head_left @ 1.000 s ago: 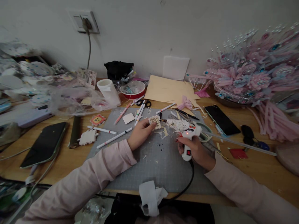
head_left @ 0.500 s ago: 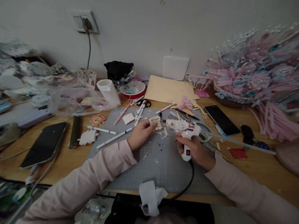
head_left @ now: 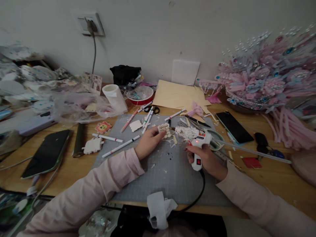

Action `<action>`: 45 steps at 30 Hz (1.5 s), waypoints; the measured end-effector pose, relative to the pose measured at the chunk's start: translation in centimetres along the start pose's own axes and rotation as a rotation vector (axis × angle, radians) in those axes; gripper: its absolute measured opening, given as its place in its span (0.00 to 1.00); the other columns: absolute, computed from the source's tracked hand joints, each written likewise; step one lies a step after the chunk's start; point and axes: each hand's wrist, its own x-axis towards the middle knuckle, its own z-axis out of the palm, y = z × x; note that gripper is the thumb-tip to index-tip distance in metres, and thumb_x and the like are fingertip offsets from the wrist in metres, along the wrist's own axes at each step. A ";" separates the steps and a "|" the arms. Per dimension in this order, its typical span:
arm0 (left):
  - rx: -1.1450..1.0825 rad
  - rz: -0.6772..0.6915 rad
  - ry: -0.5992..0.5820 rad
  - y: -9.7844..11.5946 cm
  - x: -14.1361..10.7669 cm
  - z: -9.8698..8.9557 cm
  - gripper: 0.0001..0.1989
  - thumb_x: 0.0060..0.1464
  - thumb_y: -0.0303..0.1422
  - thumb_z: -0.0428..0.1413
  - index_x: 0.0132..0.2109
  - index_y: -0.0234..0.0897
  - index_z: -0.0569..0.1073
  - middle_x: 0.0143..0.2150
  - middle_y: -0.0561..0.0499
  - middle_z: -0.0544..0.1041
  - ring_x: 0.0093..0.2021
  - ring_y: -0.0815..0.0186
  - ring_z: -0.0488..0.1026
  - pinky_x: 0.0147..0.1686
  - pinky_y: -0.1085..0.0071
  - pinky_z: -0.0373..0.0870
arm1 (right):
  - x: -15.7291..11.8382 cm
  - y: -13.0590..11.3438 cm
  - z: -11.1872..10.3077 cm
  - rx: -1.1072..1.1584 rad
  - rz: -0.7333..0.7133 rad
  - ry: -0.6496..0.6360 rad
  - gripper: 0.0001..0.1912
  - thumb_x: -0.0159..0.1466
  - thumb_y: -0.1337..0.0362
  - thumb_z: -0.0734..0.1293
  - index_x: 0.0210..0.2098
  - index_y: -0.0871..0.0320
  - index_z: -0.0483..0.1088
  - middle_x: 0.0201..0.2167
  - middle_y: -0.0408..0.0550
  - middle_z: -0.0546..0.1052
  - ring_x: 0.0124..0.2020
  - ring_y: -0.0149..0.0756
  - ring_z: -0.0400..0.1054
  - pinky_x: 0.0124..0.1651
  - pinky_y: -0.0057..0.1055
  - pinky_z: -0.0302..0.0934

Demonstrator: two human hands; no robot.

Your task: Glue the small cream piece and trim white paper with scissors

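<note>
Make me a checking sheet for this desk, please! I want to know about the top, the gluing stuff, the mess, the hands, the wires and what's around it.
Surface: gray cutting mat on a wooden table; small scraps lie on the mat.
Job's things: white glue gun, red light lit, nozzle toward a small patterned piece; too small to tell if they touch.
Clutter: scattered markers, right phone, left phone.
Hands: left hand pinches the piece; right hand grips the gun's handle.
Cables: black cord from the gun; gray cable hanging from a wall socket.
Surroundings: wall behind, pink decorations at right.
Other people: nothing seen.
</note>
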 end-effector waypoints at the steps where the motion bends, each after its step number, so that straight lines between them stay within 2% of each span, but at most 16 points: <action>1: 0.004 -0.003 0.001 0.0 0.0 0.0 0.12 0.49 0.40 0.50 0.26 0.36 0.64 0.18 0.58 0.61 0.19 0.71 0.57 0.22 0.74 0.54 | 0.0 0.0 0.0 0.004 0.003 0.001 0.12 0.49 0.56 0.65 0.20 0.60 0.68 0.10 0.40 0.67 0.13 0.29 0.60 0.16 0.25 0.54; 19: 0.011 -0.031 -0.012 0.0 0.0 0.0 0.12 0.50 0.41 0.50 0.28 0.36 0.65 0.17 0.58 0.61 0.19 0.72 0.57 0.21 0.74 0.53 | -0.1 -0.5 0.1 -0.074 0.036 0.014 0.13 0.49 0.55 0.64 0.19 0.60 0.68 0.10 0.41 0.67 0.13 0.28 0.60 0.17 0.25 0.53; 26: -0.030 -0.066 -0.011 0.1 -0.1 0.1 0.12 0.50 0.40 0.50 0.27 0.36 0.64 0.17 0.59 0.60 0.19 0.72 0.57 0.21 0.74 0.53 | 0.2 0.4 -0.1 0.044 -0.016 0.022 0.12 0.51 0.56 0.65 0.20 0.59 0.67 0.10 0.39 0.66 0.13 0.29 0.60 0.16 0.25 0.52; 45: -0.043 -0.052 -0.029 0.0 -0.1 0.1 0.12 0.50 0.40 0.50 0.29 0.35 0.66 0.18 0.59 0.61 0.19 0.73 0.57 0.20 0.75 0.53 | 0.0 -0.2 -0.1 -0.046 -0.006 0.000 0.13 0.51 0.56 0.64 0.19 0.60 0.68 0.10 0.41 0.67 0.14 0.29 0.60 0.18 0.26 0.53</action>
